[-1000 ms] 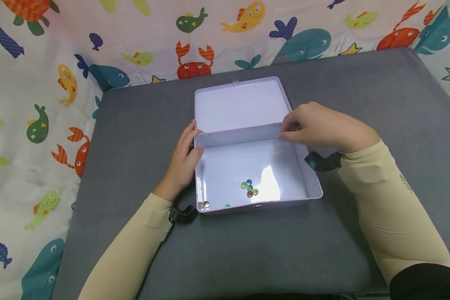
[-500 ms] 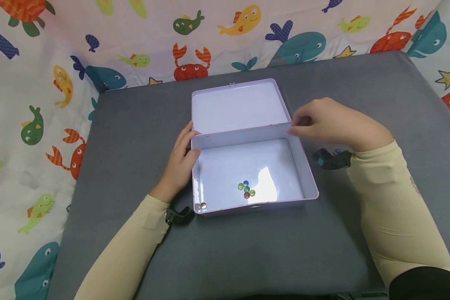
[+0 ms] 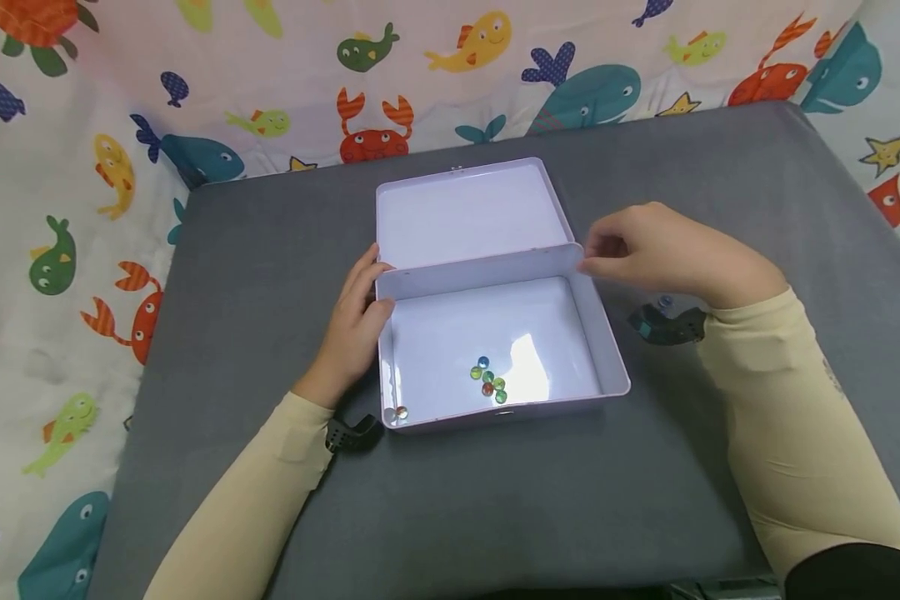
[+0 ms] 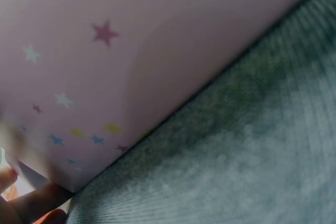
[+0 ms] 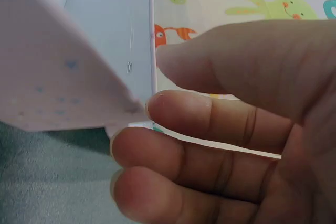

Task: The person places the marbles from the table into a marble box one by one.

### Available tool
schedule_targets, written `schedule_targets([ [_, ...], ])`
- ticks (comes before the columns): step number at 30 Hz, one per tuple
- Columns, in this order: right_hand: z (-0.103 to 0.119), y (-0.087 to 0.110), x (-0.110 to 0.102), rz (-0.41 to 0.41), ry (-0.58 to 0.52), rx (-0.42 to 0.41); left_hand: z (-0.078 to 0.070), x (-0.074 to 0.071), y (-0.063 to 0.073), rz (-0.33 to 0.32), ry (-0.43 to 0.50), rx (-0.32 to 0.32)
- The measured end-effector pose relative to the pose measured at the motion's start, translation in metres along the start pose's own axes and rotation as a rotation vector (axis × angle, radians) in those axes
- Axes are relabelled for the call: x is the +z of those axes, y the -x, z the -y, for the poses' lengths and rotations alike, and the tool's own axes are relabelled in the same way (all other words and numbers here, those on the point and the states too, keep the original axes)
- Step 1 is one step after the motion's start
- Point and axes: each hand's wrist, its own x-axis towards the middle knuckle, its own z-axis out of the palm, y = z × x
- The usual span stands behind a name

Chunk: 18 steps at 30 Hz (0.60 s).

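Observation:
A pale lilac tin box (image 3: 615,354) stands on the table with its lid (image 3: 468,212) folded back. Several colored glass marbles (image 3: 487,377) cluster inside near the front wall; others (image 3: 401,412) lie in the front left corner. My left hand (image 3: 348,329) grips the box's left side, fingers around the back left corner and thumb at the rim. At the back right corner is my right hand (image 3: 660,254), its fingers loosely bent. The right wrist view shows its thumb and fingertips beside the corner, with nothing between them.
A grey cloth covers the table (image 3: 495,508). On it, beside the right wrist strap (image 3: 667,325), is a small bluish round thing (image 3: 665,302). A curtain (image 3: 285,67) printed with sea animals hangs behind and at both sides.
My right hand has drawn back from over the box interior to its back right corner. A green marble has come to the cluster from the left along the front wall. The left hand keeps its hold.

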Motion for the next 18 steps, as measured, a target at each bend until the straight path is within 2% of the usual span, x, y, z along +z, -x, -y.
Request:
schedule_targets([
  [12, -0.017, 0.008, -0.004, -0.001, 0.01, -0.011, -0.001, 0.001, 0.001, -0.006, -0.017, 0.002],
  [18, -0.027, 0.011, -0.004, 0.044, 0.009, 0.032, -0.002, 0.001, 0.001, -0.007, -0.013, 0.001],
])
